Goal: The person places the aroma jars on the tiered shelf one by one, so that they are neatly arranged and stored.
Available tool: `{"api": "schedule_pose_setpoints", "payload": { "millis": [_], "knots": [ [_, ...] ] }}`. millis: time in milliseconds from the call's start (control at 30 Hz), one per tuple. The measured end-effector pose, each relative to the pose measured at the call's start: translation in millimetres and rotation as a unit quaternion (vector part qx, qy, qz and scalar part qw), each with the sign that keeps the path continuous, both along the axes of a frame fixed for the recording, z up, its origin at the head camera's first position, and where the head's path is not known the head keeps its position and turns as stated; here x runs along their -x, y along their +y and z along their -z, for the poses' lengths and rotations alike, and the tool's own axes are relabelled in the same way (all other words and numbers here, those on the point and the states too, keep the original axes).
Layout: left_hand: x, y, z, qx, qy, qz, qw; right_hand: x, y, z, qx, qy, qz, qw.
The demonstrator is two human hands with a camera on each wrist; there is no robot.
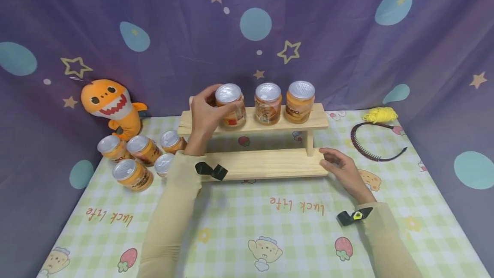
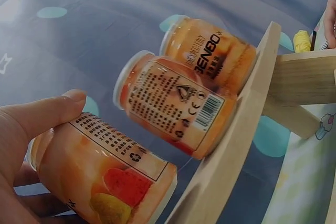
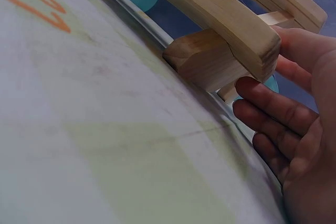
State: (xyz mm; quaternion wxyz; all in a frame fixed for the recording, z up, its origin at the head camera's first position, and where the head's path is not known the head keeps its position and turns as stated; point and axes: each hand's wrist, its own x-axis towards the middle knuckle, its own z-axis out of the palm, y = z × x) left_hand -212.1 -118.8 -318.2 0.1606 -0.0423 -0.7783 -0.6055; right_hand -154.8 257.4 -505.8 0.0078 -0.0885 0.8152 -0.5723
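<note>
A wooden two-tier shelf (image 1: 266,164) stands mid-table. Three orange cans with silver lids are on its top board (image 1: 320,119). My left hand (image 1: 206,113) grips the leftmost can (image 1: 230,105); in the left wrist view the thumb (image 2: 47,111) lies along this can (image 2: 100,177), whose base is at the board (image 2: 236,145). The middle can (image 1: 268,103) and the right can (image 1: 299,101) stand free, seen closer as the middle can (image 2: 173,108) and the right can (image 2: 210,53). My right hand (image 1: 339,164) rests with fairly straight fingers (image 3: 273,103) against the right end of the lower board (image 3: 252,40).
Several more orange cans (image 1: 133,174) lie grouped on the table left of the shelf. An orange shark plush (image 1: 113,106) sits behind them. A dark headband (image 1: 372,143) and yellow yarn (image 1: 380,115) lie at the back right. A checked cloth (image 1: 247,226) covers the table.
</note>
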Motion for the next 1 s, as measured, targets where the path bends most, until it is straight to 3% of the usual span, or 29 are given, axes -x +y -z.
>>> {"api": "schedule_pose_setpoints", "payload": {
  "millis": [500,633,800,1000],
  "knots": [
    [7.8,6.8,12.7,0.008,0.008,0.015,0.9998,-1.4,-3.4,-3.6,0.008,0.005,-0.004,1.000],
    [9.0,8.4,12.1,0.030,0.016,0.022,0.9992,-1.6,-2.1,-3.8,0.010,0.009,-0.002,1.000],
    [6.1,4.9,10.8,0.047,-0.003,0.030,0.9985,-1.9,-1.9,-2.8,0.014,0.008,-0.003,1.000],
    [-4.0,-13.9,1.9,0.039,0.015,0.009,0.9991,-3.1,-2.3,-3.6,0.017,0.007,-0.003,1.000]
  ]
}}
